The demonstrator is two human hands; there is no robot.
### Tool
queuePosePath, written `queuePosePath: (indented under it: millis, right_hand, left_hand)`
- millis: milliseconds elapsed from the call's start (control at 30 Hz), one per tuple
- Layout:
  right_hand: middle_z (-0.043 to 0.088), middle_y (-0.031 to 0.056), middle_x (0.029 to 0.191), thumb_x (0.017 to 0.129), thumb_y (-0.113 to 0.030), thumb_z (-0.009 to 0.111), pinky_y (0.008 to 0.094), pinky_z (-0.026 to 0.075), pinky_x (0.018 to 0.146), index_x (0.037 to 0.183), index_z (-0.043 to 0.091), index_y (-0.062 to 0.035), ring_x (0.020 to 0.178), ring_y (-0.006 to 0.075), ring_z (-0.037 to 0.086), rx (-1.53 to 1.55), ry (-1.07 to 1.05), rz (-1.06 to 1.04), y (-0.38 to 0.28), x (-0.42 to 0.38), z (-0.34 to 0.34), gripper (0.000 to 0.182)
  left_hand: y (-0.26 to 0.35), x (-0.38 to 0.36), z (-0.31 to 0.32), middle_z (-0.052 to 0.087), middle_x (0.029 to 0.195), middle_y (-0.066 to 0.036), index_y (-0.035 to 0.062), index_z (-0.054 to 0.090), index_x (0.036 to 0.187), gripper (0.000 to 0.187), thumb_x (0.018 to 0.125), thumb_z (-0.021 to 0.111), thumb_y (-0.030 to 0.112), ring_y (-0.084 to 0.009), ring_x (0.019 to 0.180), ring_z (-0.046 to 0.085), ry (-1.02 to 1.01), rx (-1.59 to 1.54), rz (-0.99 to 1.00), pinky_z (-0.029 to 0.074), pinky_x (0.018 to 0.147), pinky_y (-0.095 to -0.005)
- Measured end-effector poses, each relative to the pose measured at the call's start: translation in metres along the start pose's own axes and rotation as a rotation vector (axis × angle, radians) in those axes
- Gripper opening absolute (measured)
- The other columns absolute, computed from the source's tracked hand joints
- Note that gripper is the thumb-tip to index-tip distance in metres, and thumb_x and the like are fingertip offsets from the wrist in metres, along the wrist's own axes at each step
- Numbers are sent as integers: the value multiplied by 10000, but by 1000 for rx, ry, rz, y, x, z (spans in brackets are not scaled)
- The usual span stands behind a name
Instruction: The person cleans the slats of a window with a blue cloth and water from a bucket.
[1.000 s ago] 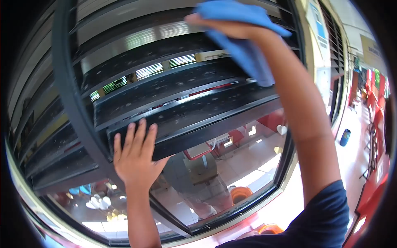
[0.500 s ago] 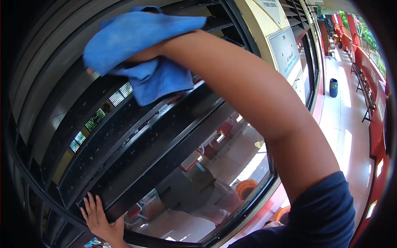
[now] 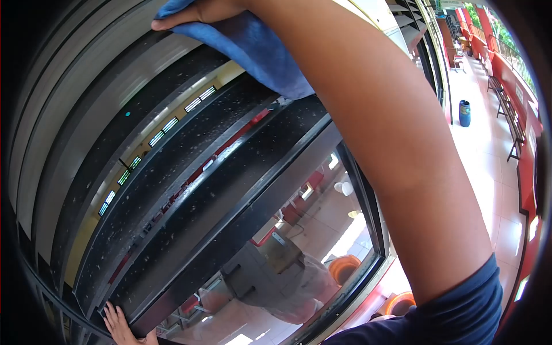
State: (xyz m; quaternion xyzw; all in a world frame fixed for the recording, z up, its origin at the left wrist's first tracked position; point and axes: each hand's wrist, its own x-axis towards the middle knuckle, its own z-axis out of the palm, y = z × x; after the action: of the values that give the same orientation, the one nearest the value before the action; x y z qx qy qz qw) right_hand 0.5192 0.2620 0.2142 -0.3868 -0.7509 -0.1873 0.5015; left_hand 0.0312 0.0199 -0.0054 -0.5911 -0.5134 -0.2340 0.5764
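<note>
My right hand is at the top edge of the view, closed on a blue cloth that hangs below it over the dark louvre slats. Part of this hand and of the cloth is cut off by the top of the view. One finger or the thumb points left along the cloth's edge. At the lower left, my left hand rests with fingers stretched out against the end of a slat, by the window frame; it holds nothing. The slats are dotted with pale specks.
Below the slats, a glass pane shows reflections and chairs. An orange bucket stands by my right sleeve. Along the corridor at right are a blue barrel, a wooden bench and a red wall.
My right hand and the cloth have gone up in the view, partly past its top edge. The view has shifted a little, and my left hand appears lower, still against the slat end.
</note>
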Motion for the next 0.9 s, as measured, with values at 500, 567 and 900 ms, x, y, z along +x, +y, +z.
queuePosePath:
  millis: [500, 567, 900]
  right_hand:
    - [654, 195, 1327, 877, -792, 538, 447, 460, 1056, 1284, 696, -124, 1257, 389, 599, -291, 100, 173, -1, 22, 17, 798]
    - [701, 174, 1237, 903, -817, 458, 438, 483, 1027, 1219, 716, -127, 1168, 378, 658, -341, 215, 110, 7, 21, 30, 802]
    - [626, 163, 1107, 904, -749, 582, 454, 445, 1001, 1069, 669, -76, 1064, 356, 618, -159, 133, -103, -68, 15, 45, 698]
  left_hand:
    - [-14, -14, 5, 627, 1399, -246, 23, 663, 1305, 765, 821, 662, 616, -452, 1331, 567, -52, 84, -28, 355, 1155, -587]
    - [-12, -12, 4, 644, 1383, -229, 32, 680, 1282, 756, 811, 669, 623, -440, 1310, 587, -36, 72, -36, 366, 1147, -586]
    - [-10, -5, -3, 695, 1337, -128, 115, 735, 1232, 679, 742, 728, 584, -335, 1240, 657, 7, 28, -70, 432, 1105, -514]
